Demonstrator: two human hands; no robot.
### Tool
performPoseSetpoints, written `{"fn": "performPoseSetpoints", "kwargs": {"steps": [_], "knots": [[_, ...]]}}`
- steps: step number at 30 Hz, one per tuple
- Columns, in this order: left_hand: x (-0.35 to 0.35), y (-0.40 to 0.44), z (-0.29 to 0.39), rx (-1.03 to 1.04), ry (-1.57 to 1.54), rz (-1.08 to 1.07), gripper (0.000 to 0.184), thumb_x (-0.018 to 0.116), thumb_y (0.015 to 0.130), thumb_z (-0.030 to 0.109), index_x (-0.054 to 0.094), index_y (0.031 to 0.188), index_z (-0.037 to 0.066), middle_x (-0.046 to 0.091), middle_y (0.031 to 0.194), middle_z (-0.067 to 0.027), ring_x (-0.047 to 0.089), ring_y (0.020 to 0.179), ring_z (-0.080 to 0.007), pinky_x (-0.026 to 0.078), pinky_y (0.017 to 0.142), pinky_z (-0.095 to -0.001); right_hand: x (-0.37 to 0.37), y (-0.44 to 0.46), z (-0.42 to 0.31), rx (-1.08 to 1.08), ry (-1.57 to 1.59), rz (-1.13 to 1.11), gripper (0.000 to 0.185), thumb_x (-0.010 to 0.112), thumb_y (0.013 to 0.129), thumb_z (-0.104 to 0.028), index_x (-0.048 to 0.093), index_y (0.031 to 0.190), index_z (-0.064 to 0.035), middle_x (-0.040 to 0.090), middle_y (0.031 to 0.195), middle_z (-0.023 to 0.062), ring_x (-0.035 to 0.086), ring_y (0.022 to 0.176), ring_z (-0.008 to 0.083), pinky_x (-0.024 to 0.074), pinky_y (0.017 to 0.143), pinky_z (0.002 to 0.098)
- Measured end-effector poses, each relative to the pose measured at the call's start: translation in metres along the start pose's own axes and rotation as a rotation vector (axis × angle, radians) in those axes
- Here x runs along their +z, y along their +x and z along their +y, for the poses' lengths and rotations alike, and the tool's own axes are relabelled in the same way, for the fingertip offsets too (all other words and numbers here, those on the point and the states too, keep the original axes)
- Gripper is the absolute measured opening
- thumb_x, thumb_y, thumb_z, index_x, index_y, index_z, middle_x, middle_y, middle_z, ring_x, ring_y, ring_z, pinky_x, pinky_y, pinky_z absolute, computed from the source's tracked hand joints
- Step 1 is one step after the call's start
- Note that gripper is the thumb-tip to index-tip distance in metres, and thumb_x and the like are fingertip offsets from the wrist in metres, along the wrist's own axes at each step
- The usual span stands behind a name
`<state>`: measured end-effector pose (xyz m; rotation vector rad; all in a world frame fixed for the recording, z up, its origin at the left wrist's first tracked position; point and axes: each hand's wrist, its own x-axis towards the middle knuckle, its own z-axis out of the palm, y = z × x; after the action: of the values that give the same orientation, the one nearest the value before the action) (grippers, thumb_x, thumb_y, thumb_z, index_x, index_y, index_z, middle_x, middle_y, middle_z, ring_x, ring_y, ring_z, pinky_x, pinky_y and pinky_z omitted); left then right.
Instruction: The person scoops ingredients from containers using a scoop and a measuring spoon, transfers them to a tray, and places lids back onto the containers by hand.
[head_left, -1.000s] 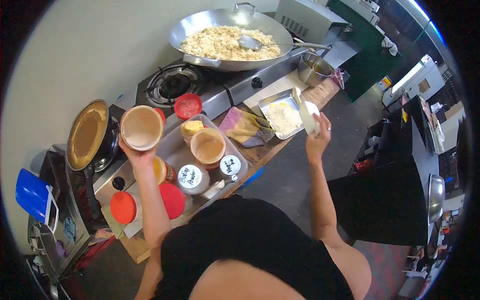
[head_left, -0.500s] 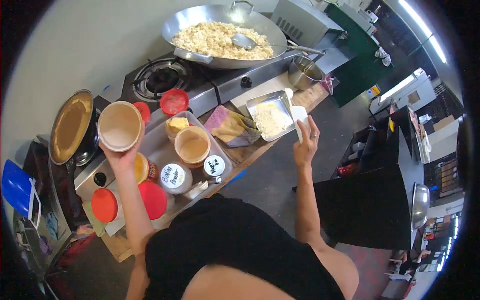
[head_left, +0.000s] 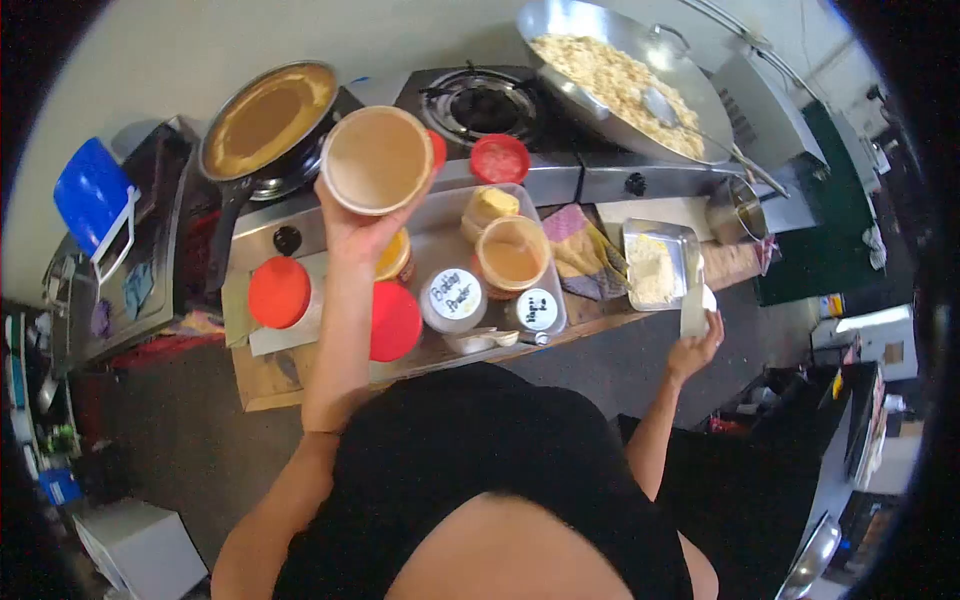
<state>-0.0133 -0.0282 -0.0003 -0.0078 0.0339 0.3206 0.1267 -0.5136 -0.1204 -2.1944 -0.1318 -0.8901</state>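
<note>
My left hand (head_left: pixel 362 228) is wrapped around an uncovered plastic tub (head_left: pixel 376 160) of pale brown powder, raised beside the frying pan. My right hand (head_left: pixel 698 346) grips a flat white scraper (head_left: pixel 692 312) at the near right corner of a small metal tray (head_left: pixel 664 229). Off-white powder (head_left: pixel 652 275) with some yellow lies in that tray. A slim white piece, perhaps a spoon, shows above the scraper; I cannot tell how it is held. Between my hands, a clear plastic bin (head_left: pixel 430 222) holds a second open tub (head_left: pixel 512 252), a baking powder jar (head_left: pixel 454 298) and a butter-like yellow block (head_left: pixel 494 204).
A frying pan (head_left: pixel 270 125) with a brown-and-tan layer sits on the left burner. At the back right stands a large wok (head_left: pixel 700 95) of crumbly food with a ladle (head_left: pixel 660 105). A cloth (head_left: pixel 582 255) and a steel pot (head_left: pixel 735 212) flank the tray.
My view has turned left, so the stove and bin appear farther right. Both hands keep their hold on the tub and the scraper, and the scraper now points more away from me.
</note>
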Motion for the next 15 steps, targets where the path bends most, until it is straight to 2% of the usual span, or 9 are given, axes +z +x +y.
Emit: {"fn": "performPoseSetpoints", "kwargs": {"steps": [2,5,6,9,13,15], "knots": [[-0.005,-0.002,0.003,0.016,-0.017,0.001,0.052,0.054,0.086,0.042,0.049,0.128,0.012,0.046,0.134,-0.0157,0.039,0.127,-0.0369,0.028,0.106,-0.0584,0.010,0.001,0.011,0.393,0.469,0.048,0.049,0.042,0.074,0.006,0.051,0.121,0.0040,0.047,0.127,0.0201,0.046,0.119,0.0342,0.0483,0.092,0.0426],[0.001,-0.008,0.001,0.015,0.007,-0.027,0.052,0.052,0.087,0.043,0.048,0.129,0.011,0.045,0.135,-0.0162,0.039,0.127,-0.0377,0.029,0.106,-0.0587,-0.001,0.013,-0.060,0.836,1.079,-0.116,0.048,0.043,0.079,0.001,0.042,0.126,0.0096,0.044,0.128,0.0217,0.046,0.119,0.0362,0.0526,0.088,0.0472],[0.001,-0.008,-0.001,0.000,0.012,-0.062,0.053,0.050,0.088,0.043,0.047,0.130,0.011,0.045,0.135,-0.0162,0.039,0.127,-0.0379,0.030,0.105,-0.0584,0.006,0.014,-0.067,0.710,1.084,-0.274,0.049,0.046,0.083,-0.004,0.036,0.129,0.0103,0.043,0.128,0.0226,0.046,0.118,0.0391,0.0493,0.091,0.0552],[-0.002,-0.008,-0.011,-0.047,0.009,0.000,0.058,0.055,0.083,0.049,0.047,0.130,0.016,0.046,0.135,-0.0104,0.041,0.127,-0.0342,0.033,0.104,-0.0572,0.026,0.023,-0.104,0.815,1.364,-0.394,0.047,0.050,0.087,-0.006,0.038,0.130,0.0070,0.049,0.126,0.0209,0.050,0.117,0.0347,0.0442,0.097,0.0556],[0.005,-0.018,-0.037,-0.134,-0.065,-0.047,0.060,0.053,0.084,0.055,0.046,0.131,0.018,0.046,0.136,-0.0092,0.042,0.126,-0.0323,0.035,0.102,-0.0572,0.050,0.023,-0.174,0.727,1.495,-0.584,0.046,0.049,0.090,-0.011,0.038,0.129,0.0093,0.049,0.128,0.0215,0.050,0.119,0.0334,0.0419,0.102,0.0486],[-0.002,-0.019,-0.047,-0.137,-0.038,-0.034,0.062,0.050,0.085,0.058,0.045,0.132,0.018,0.044,0.137,-0.0087,0.042,0.127,-0.0317,0.037,0.101,-0.0566,0.065,0.023,-0.211,0.748,1.531,-0.733,0.047,0.046,0.093,-0.015,0.036,0.132,0.0083,0.049,0.129,0.0212,0.050,0.119,0.0326,0.0402,0.103,0.0442]]}}
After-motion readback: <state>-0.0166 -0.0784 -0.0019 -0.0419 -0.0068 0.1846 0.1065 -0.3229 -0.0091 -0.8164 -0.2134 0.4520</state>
